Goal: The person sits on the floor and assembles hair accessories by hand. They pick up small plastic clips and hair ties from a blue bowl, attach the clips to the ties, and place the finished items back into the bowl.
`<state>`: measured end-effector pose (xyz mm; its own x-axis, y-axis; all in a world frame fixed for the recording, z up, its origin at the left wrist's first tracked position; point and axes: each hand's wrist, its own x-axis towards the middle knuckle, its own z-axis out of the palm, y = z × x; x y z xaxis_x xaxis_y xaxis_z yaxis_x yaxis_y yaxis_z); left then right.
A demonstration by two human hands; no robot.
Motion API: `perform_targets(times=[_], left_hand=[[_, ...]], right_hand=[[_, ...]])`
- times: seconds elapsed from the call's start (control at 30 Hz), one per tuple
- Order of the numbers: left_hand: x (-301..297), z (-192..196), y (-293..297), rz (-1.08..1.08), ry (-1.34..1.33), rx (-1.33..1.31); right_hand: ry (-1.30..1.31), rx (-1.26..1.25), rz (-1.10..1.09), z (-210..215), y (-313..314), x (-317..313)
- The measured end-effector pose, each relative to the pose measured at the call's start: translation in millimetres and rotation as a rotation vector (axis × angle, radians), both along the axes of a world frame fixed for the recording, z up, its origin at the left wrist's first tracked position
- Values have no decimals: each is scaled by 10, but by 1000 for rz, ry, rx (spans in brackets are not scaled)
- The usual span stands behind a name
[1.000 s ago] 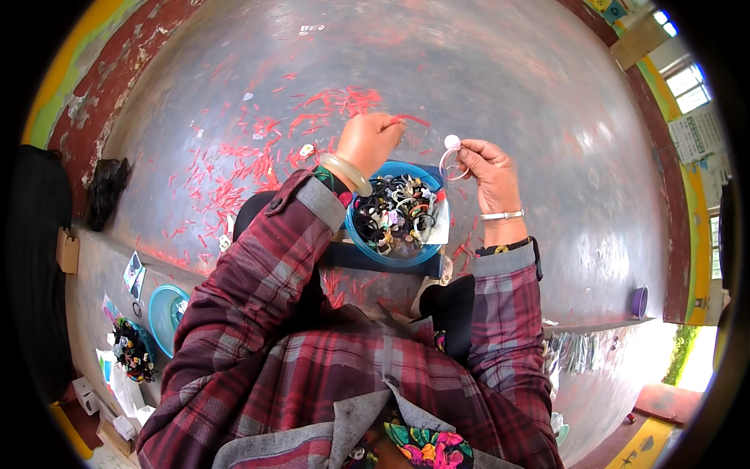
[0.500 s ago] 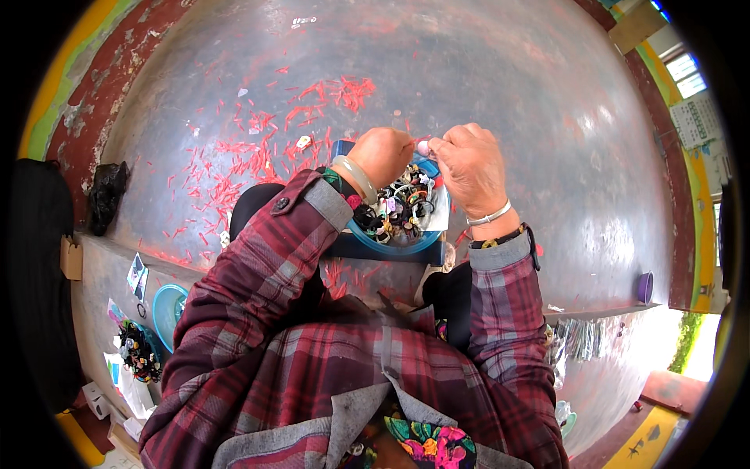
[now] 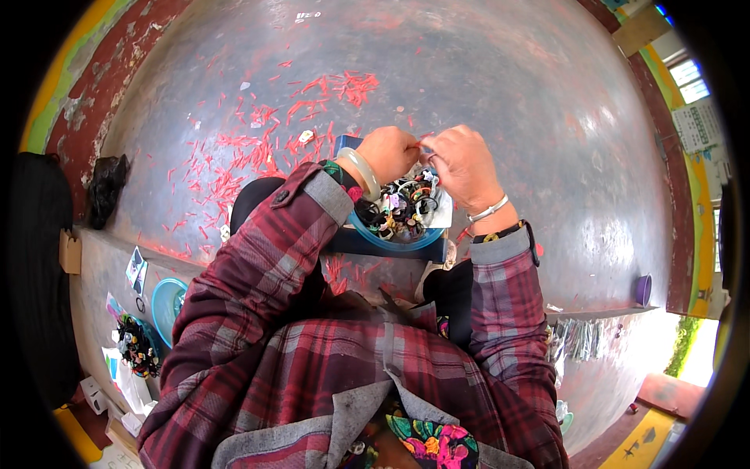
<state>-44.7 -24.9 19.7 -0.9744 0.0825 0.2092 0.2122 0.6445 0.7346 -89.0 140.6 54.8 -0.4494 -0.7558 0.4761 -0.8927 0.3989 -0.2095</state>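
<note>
My left hand and my right hand meet fingertip to fingertip over a blue basin. Both are closed in a pinch. Between the fingertips shows a thin reddish bit, too small to name, and the fingers hide the rest of what they hold. The basin holds a heap of elastic hair ties, mostly black, with small coloured ornaments. It rests on a dark blue stand in front of my knees.
Red strips litter the floor, mostly at the left. A black plastic bag lies by the left wall. Nearer on that side are a turquoise basin and another pile of hair ties. A purple container stands at the right.
My hands have drawn slightly closer together, the left shifting a little right. The round pinkish piece seen between the fingertips earlier is hidden now.
</note>
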Motion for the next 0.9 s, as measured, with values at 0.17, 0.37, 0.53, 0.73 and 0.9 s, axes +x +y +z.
perform_targets(times=[0.17, 0.37, 0.53, 0.73, 0.9], left_hand=[[10, 20, -15, -17, -49, 49], [11, 22, 0, -49, -53, 43], [14, 29, 10, -75, -95, 34], [-7, 8, 8, -71, -220, 179], [-17, 5, -22, -22, -281, 169]], right_hand=[[-462, -205, -72, 58, 22, 18], [-141, -66, -14, 76, 58, -5], [-36, -45, 53, 75, 30, 1], [-35, 21, 55, -5, 63, -29], [-137, 24, 83, -55, 71, -35]])
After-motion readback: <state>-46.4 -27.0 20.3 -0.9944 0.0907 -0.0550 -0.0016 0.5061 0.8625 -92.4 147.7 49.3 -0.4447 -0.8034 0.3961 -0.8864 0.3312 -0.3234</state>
